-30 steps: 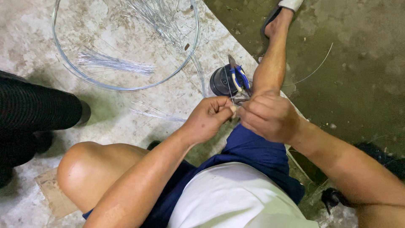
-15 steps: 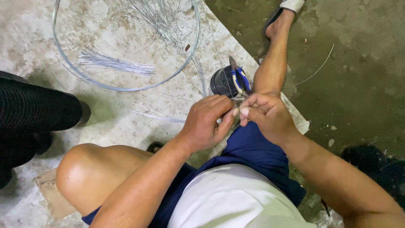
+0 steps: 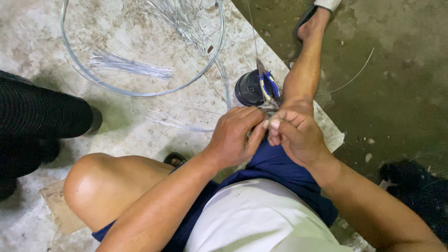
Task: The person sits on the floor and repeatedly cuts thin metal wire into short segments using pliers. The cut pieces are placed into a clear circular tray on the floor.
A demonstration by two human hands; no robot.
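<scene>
My left hand [image 3: 233,135] and right hand [image 3: 298,135] meet above my lap, fingertips pinched narrow on a thin wire [image 3: 253,37]; light, springy, slippery, best gripped near its end.

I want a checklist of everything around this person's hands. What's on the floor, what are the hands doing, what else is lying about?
Surface: pale, stained concrete floor.
Job's things: thin wire running up from the fingers; both pinch it.
Clutter: wire hoop, bundles of cut wire, blue-handled pliers on a black round tub, cardboard scrap.
Grippers: left hand and right hand, fingertips together.
Cables: nothing seen.
Surroundings: dark trouser leg of another person.
</scene>
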